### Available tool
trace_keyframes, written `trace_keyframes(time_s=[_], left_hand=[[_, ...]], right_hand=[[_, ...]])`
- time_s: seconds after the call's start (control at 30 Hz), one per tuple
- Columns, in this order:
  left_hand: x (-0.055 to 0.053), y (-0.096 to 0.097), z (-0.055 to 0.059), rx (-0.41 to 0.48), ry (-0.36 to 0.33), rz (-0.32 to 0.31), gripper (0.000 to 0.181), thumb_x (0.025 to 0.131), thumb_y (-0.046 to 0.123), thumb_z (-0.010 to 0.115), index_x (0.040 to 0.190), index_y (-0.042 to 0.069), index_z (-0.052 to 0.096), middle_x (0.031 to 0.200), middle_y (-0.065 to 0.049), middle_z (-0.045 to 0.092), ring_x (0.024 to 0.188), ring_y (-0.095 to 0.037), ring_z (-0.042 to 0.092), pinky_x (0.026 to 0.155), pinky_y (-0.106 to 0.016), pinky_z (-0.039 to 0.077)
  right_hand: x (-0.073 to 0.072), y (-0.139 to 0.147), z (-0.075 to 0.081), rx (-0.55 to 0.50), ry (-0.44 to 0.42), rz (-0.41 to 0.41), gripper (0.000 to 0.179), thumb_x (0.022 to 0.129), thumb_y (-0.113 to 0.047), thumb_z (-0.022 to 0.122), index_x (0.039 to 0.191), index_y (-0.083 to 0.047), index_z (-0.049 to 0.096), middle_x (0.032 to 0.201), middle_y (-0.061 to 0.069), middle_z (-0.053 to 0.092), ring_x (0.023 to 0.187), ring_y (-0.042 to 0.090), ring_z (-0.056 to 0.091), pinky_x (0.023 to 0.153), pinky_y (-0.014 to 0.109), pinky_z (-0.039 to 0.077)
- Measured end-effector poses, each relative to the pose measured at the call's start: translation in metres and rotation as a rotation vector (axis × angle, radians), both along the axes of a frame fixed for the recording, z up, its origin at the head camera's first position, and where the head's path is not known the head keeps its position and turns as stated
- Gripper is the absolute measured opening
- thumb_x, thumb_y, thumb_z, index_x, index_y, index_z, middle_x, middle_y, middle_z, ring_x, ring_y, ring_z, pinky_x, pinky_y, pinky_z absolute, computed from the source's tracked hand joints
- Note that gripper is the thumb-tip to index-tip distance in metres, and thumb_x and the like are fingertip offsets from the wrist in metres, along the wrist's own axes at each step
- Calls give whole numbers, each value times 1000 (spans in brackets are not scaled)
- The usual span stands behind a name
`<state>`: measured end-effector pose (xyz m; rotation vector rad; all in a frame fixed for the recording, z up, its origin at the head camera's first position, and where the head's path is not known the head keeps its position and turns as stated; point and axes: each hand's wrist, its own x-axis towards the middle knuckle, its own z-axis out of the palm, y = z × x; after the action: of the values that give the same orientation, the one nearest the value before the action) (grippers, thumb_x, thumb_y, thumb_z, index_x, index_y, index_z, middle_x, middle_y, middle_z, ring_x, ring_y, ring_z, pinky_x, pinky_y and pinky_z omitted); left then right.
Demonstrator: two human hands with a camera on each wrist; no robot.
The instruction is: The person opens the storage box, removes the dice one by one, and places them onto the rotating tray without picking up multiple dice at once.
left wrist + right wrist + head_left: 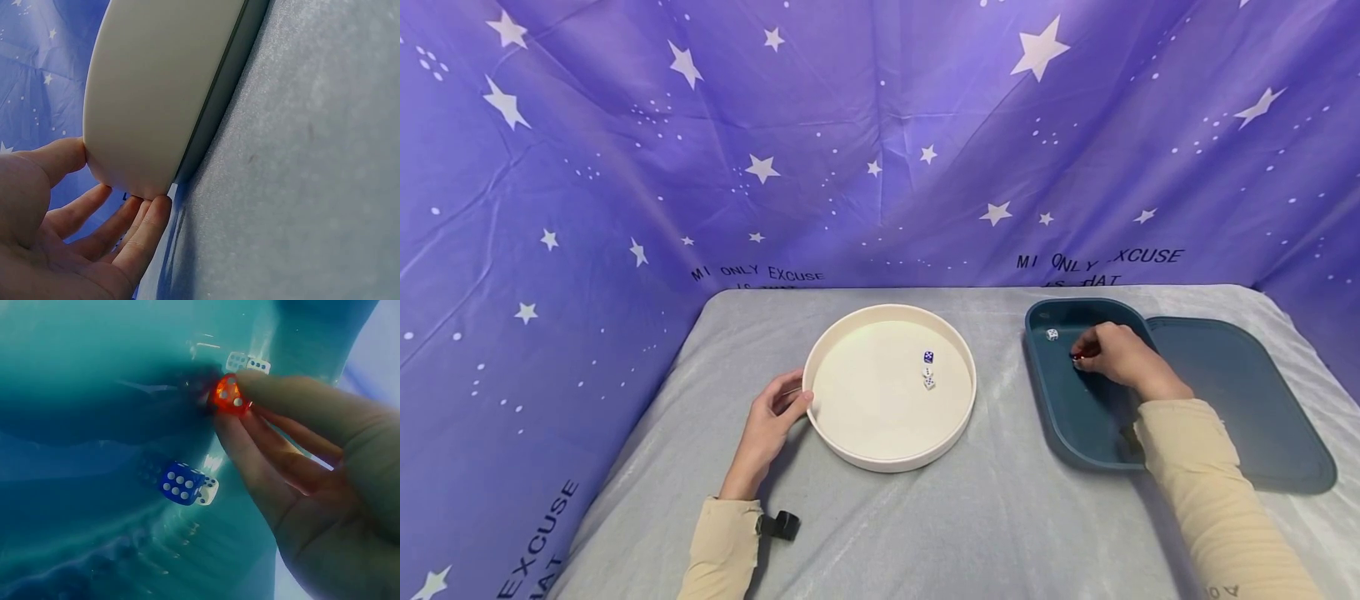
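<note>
My left hand (775,421) holds the left edge of a round cream tray (880,464), with the thumb (62,159) at the rim and the fingers against its side. On the tray's right half lie a blue die (928,357) and two white dice (928,382) close together. My right hand (1120,358) is inside a dark teal bin (1048,417), pinching a translucent red die (230,397) between thumb and fingertips. In the right wrist view, a blue die (182,482) and white dice (249,363) lie in the bin near the fingers.
A flat teal lid (1247,400) lies to the right of the bin, under my right forearm. Grey cloth (880,533) covers the table. A purple star-printed curtain (880,125) hangs behind and to the sides.
</note>
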<state>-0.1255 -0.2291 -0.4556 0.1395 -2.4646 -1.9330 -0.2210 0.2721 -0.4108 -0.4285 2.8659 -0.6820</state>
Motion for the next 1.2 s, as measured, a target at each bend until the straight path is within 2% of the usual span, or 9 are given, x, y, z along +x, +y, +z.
trace_keyframes(time_s=[0.33,0.77,1.0,1.2], left_hand=[[1,0,2,2,-17,1,49,95,22,69,140,9,54,137,-14,59,123,-25,57,90,-14,45],[2,0,2,0,-24,2,47,96,20,68,139,10,55,138,-13,58,125,-25,56,91,-14,45],[1,-1,1,12,-25,-4,48,95,22,69,140,10,54,138,-13,58,126,-25,55,92,-14,45],[1,-1,1,20,-21,-5,49,95,23,69,139,9,54,138,-14,58,125,-25,55,92,-14,45]], right_hand=[[1,-7,7,-18,7,5,10,85,-5,74,92,2,75,89,14,74,75,20,65,67,37,53],[7,-30,36,-55,92,44,13,88,-5,74,100,-1,75,89,8,74,81,22,68,70,37,54],[11,-46,49,-73,113,54,14,89,-7,73,102,0,75,94,12,73,84,25,68,75,43,55],[14,-60,54,-100,144,67,15,89,-4,71,101,3,74,97,17,73,87,29,69,77,46,56]])
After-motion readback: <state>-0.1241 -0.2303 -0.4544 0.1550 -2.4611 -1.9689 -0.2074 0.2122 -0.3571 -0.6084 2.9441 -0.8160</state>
